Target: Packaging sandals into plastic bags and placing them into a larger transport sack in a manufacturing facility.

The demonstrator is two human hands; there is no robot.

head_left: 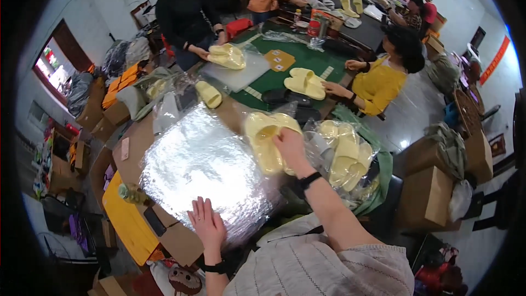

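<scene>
Silver, glossy plastic sheeting (192,153) covers much of the table (137,137), and the left hand (208,227) lies flat at its near edge, fingers extended and slightly spread. Just to its right, the right hand (290,151) holds a pair of pale yellow slippers (263,137), fingers curled over and pinching one, beside a heap of plastic-wrapped slippers (346,159).

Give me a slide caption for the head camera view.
The right hand holds a pair of bagged pale yellow slippers; the left hand is over shiny silvery sheeting.
</scene>
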